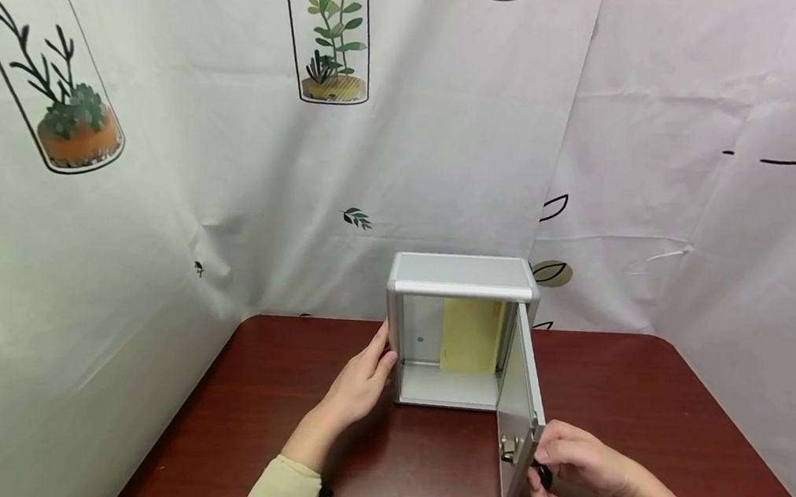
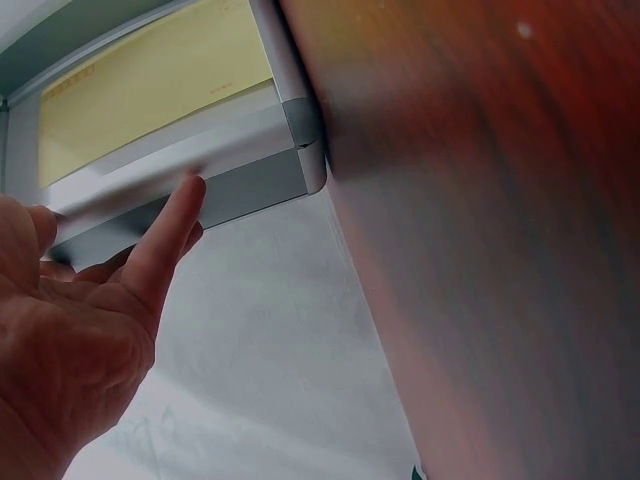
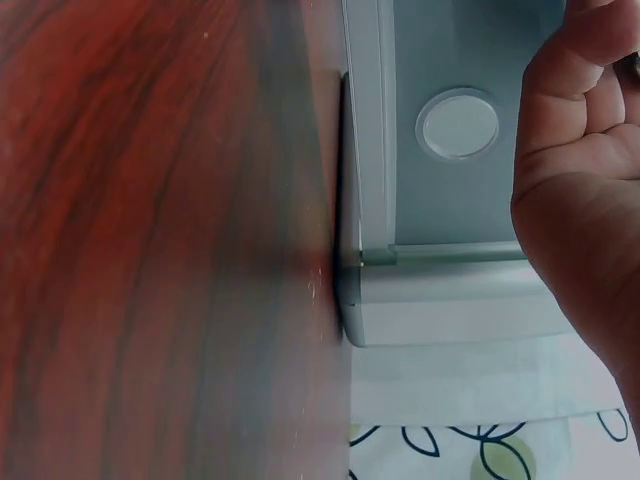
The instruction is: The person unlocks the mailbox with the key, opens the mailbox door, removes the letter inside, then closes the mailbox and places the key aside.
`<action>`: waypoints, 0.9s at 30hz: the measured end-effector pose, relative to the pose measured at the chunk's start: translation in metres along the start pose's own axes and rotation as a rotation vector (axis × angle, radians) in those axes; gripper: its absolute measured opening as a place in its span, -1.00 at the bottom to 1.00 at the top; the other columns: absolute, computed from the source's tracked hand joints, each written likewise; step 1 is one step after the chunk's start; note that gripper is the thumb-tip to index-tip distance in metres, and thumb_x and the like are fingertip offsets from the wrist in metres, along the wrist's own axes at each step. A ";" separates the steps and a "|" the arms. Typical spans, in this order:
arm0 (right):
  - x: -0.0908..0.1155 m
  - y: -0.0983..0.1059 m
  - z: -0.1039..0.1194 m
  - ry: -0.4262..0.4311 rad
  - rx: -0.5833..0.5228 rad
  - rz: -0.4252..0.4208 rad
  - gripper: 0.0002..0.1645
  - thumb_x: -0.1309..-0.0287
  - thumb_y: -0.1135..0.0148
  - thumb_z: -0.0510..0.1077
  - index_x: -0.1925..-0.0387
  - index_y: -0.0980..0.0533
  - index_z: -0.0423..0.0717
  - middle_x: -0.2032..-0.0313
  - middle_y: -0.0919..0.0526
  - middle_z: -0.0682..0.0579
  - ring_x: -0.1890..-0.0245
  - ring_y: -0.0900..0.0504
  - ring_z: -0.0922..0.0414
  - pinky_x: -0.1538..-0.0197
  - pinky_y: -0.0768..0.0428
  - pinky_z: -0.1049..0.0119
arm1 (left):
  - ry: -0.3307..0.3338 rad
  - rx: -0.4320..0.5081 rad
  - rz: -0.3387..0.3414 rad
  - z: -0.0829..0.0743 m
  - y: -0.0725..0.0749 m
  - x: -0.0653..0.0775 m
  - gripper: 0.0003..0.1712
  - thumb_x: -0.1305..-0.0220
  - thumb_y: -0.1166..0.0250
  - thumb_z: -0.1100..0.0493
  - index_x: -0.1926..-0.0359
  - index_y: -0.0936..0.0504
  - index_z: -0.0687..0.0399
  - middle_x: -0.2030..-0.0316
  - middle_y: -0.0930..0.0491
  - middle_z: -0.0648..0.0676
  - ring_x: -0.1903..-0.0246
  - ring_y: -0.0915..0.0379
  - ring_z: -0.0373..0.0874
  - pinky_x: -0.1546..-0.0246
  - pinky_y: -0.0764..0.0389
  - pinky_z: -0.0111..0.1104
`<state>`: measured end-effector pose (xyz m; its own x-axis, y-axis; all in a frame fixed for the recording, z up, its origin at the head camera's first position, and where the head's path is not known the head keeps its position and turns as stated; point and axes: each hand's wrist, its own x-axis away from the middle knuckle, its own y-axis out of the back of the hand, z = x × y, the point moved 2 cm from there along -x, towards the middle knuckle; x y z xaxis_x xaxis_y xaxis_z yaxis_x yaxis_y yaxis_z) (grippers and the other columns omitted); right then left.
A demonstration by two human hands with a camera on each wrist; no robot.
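Note:
A grey metal lockable box (image 1: 460, 271) stands on the table with its hinged door (image 1: 521, 396) swung out on the right. Inside, a yellow envelope (image 1: 473, 337) leans against the back wall. My left hand (image 1: 360, 378) rests with extended fingers along the box's left side, and the left wrist view shows those fingers (image 2: 165, 245) against the frame. At the outer face of the door, my right hand (image 1: 576, 458) pinches a black-headed key (image 1: 544, 474) at the lock. The lock's metal latch (image 1: 509, 448) shows on the door's inner face. In the right wrist view most of the key is hidden.
The dark red wooden table (image 1: 417, 468) extends around the box. Behind and beside it hang white cloth walls (image 1: 447, 157) with printed plants. A round pale disc (image 3: 458, 125) is on the door's outer face.

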<state>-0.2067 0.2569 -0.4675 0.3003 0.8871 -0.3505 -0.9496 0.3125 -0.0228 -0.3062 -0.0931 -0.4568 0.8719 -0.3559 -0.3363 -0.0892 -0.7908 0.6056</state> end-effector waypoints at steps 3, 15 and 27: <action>0.000 0.002 0.000 0.014 0.003 0.023 -0.61 -0.33 0.44 -0.51 0.32 -0.37 -0.67 0.58 -0.46 -0.71 0.69 -0.40 -0.46 0.67 -0.54 0.00 | -0.007 -0.028 -0.009 0.000 0.000 0.000 -0.24 -0.83 -0.07 0.02 -0.83 -0.03 -0.11 -0.64 -0.35 0.20 0.09 -0.83 -0.02 -0.24 -0.69 0.06; 0.001 0.001 0.004 0.017 -0.030 0.041 -0.62 -0.29 0.45 -0.53 0.32 -0.35 -0.74 0.60 -0.39 -0.74 0.70 -0.32 -0.44 0.73 -0.38 -0.07 | -0.082 -0.023 -0.066 -0.018 0.016 0.000 -0.19 -0.79 -0.16 -0.01 -0.81 -0.06 0.08 -0.63 -0.37 0.23 -0.61 -0.29 0.17 -0.56 -0.34 0.18; -0.001 0.002 0.005 0.017 -0.015 0.036 -0.61 -0.26 0.44 -0.54 0.34 -0.37 -0.73 0.58 -0.41 -0.75 0.71 -0.33 -0.49 0.76 -0.41 -0.01 | -0.337 -0.058 -0.386 -0.048 0.026 0.005 -0.43 -0.64 -0.32 0.22 -0.53 -0.46 0.31 -0.08 -0.60 0.13 -0.02 -0.66 -0.05 0.04 -0.79 -0.19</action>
<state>-0.2087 0.2587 -0.4625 0.2642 0.8920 -0.3669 -0.9612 0.2750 -0.0235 -0.2810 -0.0916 -0.4087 0.6316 -0.1922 -0.7511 0.2435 -0.8706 0.4275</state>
